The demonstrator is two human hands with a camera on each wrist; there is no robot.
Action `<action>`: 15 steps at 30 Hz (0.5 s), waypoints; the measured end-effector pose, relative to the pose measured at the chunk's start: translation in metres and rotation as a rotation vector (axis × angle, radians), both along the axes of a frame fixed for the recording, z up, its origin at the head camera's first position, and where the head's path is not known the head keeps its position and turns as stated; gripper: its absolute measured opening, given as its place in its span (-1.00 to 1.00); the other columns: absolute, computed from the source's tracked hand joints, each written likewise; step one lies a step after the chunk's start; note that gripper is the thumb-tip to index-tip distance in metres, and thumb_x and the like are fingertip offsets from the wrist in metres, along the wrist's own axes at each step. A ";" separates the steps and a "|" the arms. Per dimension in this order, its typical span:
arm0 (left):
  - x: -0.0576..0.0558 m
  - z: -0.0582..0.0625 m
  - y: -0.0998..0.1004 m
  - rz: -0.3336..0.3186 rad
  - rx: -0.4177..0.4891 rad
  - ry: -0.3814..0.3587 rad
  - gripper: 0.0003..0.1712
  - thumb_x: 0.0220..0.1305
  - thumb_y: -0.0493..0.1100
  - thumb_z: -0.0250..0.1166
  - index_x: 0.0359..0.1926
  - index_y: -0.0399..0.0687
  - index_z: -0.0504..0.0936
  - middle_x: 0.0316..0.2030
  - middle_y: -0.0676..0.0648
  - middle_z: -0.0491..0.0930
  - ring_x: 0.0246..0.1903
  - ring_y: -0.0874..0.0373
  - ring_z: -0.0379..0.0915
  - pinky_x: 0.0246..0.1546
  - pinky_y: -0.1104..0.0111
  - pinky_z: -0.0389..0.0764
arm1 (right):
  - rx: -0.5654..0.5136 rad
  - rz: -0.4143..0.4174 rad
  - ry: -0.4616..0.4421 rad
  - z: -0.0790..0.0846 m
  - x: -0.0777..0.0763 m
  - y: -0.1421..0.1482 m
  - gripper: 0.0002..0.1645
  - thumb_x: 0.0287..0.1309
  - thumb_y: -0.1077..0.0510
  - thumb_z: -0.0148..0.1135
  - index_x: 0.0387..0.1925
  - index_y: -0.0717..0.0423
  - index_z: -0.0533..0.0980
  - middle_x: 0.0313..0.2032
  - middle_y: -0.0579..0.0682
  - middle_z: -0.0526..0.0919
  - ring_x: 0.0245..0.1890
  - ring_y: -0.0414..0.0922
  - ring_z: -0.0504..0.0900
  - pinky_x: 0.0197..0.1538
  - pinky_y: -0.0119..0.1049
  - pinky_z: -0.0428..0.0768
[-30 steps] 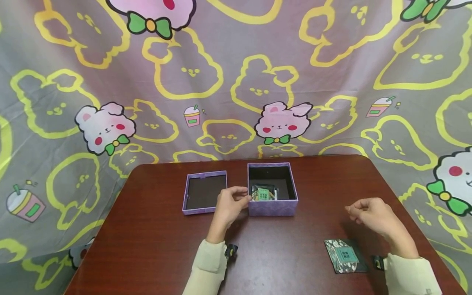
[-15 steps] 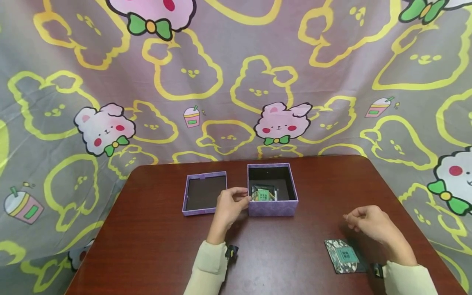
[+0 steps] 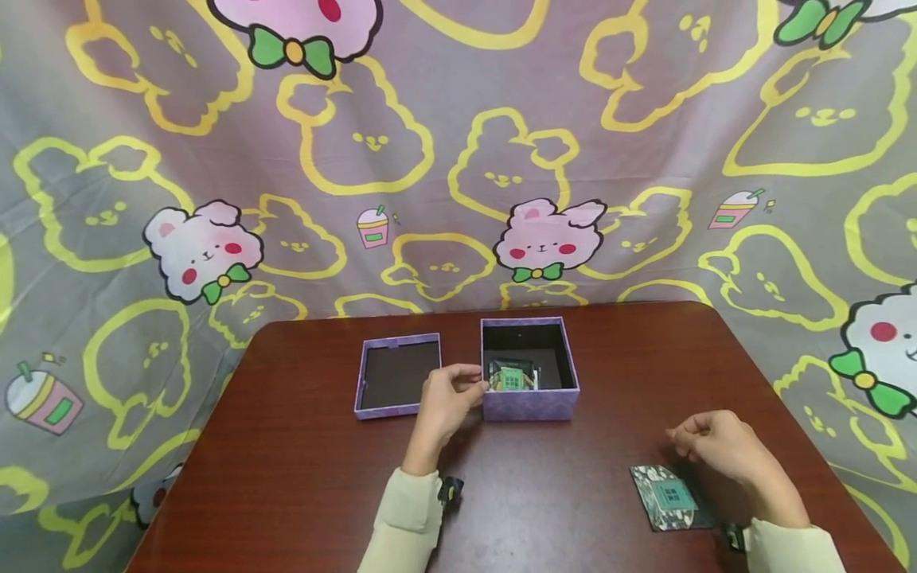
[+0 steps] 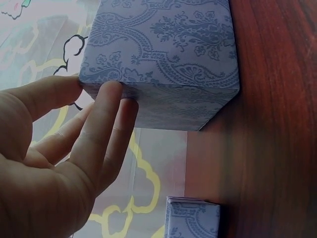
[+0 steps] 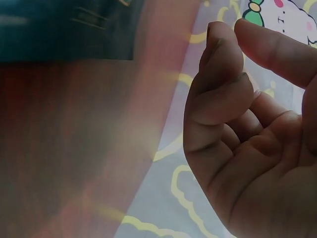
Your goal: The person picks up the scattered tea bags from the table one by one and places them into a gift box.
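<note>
A purple patterned box (image 3: 530, 404) stands on the table with its dark inside facing up. Inside lies a flat packet with a green label (image 3: 512, 379). My left hand (image 3: 446, 395) rests its fingertips and thumb at the box's left side and near corner; the left wrist view shows the fingers (image 4: 96, 129) nearly straight against the patterned wall. My right hand (image 3: 723, 446) hovers above the table at the right, fingers loosely curled, holding nothing. Just below it lies a flat square packet (image 3: 662, 497), dark with a floral print and a teal label.
The box's lid (image 3: 398, 377) lies upturned left of the box, partly behind my left hand. A dark reddish wooden table (image 3: 301, 477) bears everything. Its far edge meets a cartoon-printed cloth (image 3: 430, 183).
My right hand has lowered slightly toward the packet on the table. The left hand, the box and both packets stay where they were.
</note>
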State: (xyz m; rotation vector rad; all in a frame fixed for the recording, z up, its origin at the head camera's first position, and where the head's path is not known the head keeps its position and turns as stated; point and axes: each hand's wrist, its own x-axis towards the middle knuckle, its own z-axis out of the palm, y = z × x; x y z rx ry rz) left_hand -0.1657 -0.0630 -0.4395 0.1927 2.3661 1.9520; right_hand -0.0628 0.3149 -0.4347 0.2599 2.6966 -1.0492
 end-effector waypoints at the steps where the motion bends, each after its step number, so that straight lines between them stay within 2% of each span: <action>1: 0.000 0.000 0.000 -0.001 0.001 -0.001 -0.69 0.03 -0.31 0.36 -0.15 -0.34 0.60 -0.36 -0.09 0.61 -0.39 0.15 0.60 -0.45 0.37 0.65 | 0.000 0.001 -0.003 0.000 0.002 0.000 -0.69 0.13 0.01 0.20 -0.54 0.17 0.57 -0.50 -0.01 0.62 -0.51 -0.14 0.48 -0.52 -0.33 0.38; 7: 0.001 0.000 0.000 -0.004 0.003 -0.002 -0.69 0.03 -0.30 0.36 -0.15 -0.34 0.60 -0.36 -0.09 0.61 -0.39 0.15 0.60 -0.45 0.37 0.65 | -0.030 -0.005 -0.028 -0.003 0.006 0.001 -0.72 0.14 0.05 0.17 -0.52 0.18 0.57 -0.47 -0.02 0.63 -0.49 -0.15 0.50 -0.46 -0.33 0.41; 15: 0.000 0.000 -0.001 -0.005 0.008 0.004 -0.68 0.02 -0.31 0.36 -0.15 -0.36 0.60 -0.36 -0.09 0.61 -0.39 0.15 0.60 -0.45 0.37 0.65 | -0.009 -0.018 -0.035 -0.008 0.011 -0.002 -0.70 0.10 0.01 0.23 -0.54 0.17 0.57 -0.60 -0.05 0.56 -0.55 -0.15 0.47 -0.53 -0.32 0.42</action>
